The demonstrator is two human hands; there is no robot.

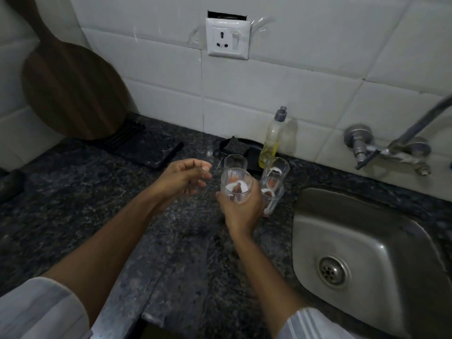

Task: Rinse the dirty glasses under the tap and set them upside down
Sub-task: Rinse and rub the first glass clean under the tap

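Several clear glasses with white residue stand upright on the dark granite counter, left of the sink. My right hand (241, 206) is wrapped around the nearest glass (236, 185). Another glass (235, 162) stands just behind it, and two more, one (276, 168) behind the other (272, 195), stand to its right. My left hand (186, 178) hovers to the left of the glasses, fingers loosely curled, holding nothing. The tap (384, 149) is mounted on the tiled wall above the sink (362, 231); no water is visibly running.
A dish soap bottle (272, 138) stands behind the glasses beside a black tray with a sponge (233, 145). A wooden board (71, 89) leans on the wall at left over a black mat (144, 148). A wall socket (227, 37) sits above.
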